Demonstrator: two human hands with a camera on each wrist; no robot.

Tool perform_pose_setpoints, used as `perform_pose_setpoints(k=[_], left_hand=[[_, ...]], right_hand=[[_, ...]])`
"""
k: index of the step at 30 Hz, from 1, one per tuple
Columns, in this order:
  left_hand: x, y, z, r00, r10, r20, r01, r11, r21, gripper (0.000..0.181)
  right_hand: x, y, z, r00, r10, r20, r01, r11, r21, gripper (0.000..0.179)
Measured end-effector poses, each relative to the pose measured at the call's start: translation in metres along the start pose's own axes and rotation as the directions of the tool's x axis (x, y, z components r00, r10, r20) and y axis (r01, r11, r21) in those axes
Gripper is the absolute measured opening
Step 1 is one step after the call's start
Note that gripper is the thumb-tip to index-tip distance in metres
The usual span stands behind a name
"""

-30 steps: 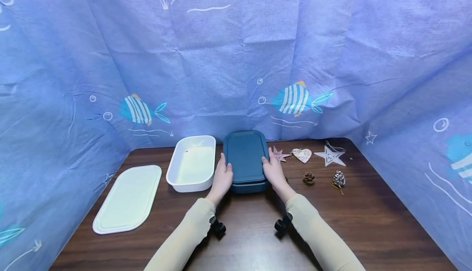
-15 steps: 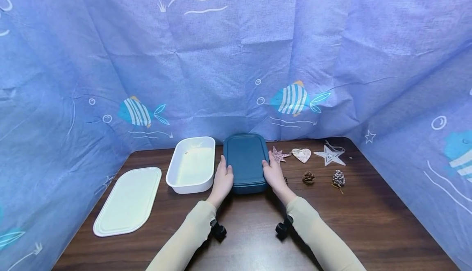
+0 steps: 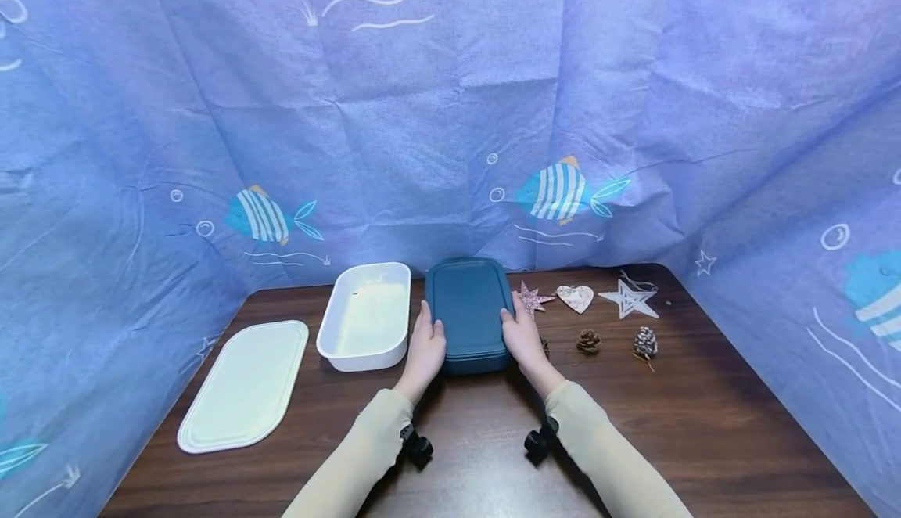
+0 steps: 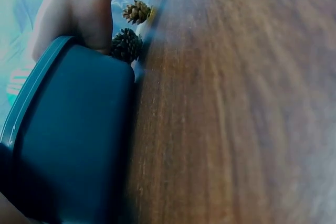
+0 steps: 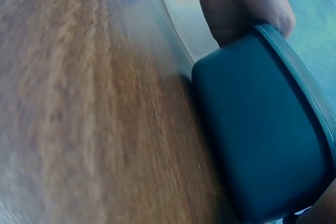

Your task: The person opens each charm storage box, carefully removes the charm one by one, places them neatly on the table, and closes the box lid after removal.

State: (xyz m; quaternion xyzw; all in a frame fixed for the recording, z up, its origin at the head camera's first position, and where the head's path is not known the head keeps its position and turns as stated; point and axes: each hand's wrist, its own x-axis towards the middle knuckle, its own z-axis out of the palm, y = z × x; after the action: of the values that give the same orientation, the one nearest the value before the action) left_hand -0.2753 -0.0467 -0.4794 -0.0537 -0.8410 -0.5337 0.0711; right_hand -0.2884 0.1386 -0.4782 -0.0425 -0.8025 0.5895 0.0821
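Note:
A dark blue rectangular food container (image 3: pixel 475 363) stands on the table in the middle of the head view. Its matching lid (image 3: pixel 468 303) lies on top, flush along the front rim. My left hand (image 3: pixel 425 352) holds the container's left side, thumb on the lid's edge. On the opposite side my right hand (image 3: pixel 526 343) grips it in the same way, the thumb also on the lid. Both wrist views show the container's front wall (image 4: pixel 73 124) close up; the fingers along the sides are partly hidden.
Left of the container stands an uncovered white box (image 3: pixel 366 361), with a white lid (image 3: pixel 242 389) lying farther left. To the right lie a pink star (image 3: pixel 533 298), a heart ornament (image 3: pixel 576 298), a white star (image 3: pixel 629 300) and pinecones (image 3: pixel 588 341), one partly behind my right hand.
The blue lid's front edge has come down; the dark gap under it one second ago has closed. My hands keep their places on both sides, and the view has tilted slightly.

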Motion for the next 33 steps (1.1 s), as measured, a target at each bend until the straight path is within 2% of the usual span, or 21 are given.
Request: perform_pose_setpoints(k=[18,24,26,28,29,31,33], left_hand=[[-0.004,-0.002,0.001,1.0,0.002,-0.003,-0.002,1.0,0.016,0.059],[-0.004,-0.002,0.002,0.999,0.049,0.007,-0.049,0.995,0.087,0.06],[-0.004,0.001,0.0,0.996,0.09,0.014,-0.091,0.985,0.144,0.06],[-0.002,0.006,-0.001,0.987,0.157,0.027,-0.159,0.962,0.223,0.059],[0.0,0.009,-0.002,0.979,0.198,0.038,-0.201,0.941,0.272,0.058],[0.007,0.015,-0.002,0.96,0.272,0.068,-0.277,0.878,0.391,0.055],[0.016,0.022,-0.001,0.944,0.311,0.108,-0.321,0.8,0.507,0.054]], right_hand=[[-0.001,0.004,-0.001,1.0,-0.007,0.011,0.007,1.0,0.003,0.058],[-0.001,0.008,-0.002,0.999,-0.034,0.018,0.034,0.999,-0.04,0.059],[-0.002,0.005,-0.003,0.996,-0.084,0.019,0.086,0.992,-0.092,0.059],[-0.001,0.002,-0.003,0.984,-0.176,0.018,0.176,0.967,-0.182,0.06],[-0.001,0.001,-0.003,0.972,-0.233,0.023,0.232,0.943,-0.239,0.061],[0.0,-0.003,-0.002,0.935,-0.351,0.04,0.341,0.866,-0.366,0.06],[0.003,-0.008,0.0,0.892,-0.446,0.075,0.422,0.763,-0.489,0.058]])
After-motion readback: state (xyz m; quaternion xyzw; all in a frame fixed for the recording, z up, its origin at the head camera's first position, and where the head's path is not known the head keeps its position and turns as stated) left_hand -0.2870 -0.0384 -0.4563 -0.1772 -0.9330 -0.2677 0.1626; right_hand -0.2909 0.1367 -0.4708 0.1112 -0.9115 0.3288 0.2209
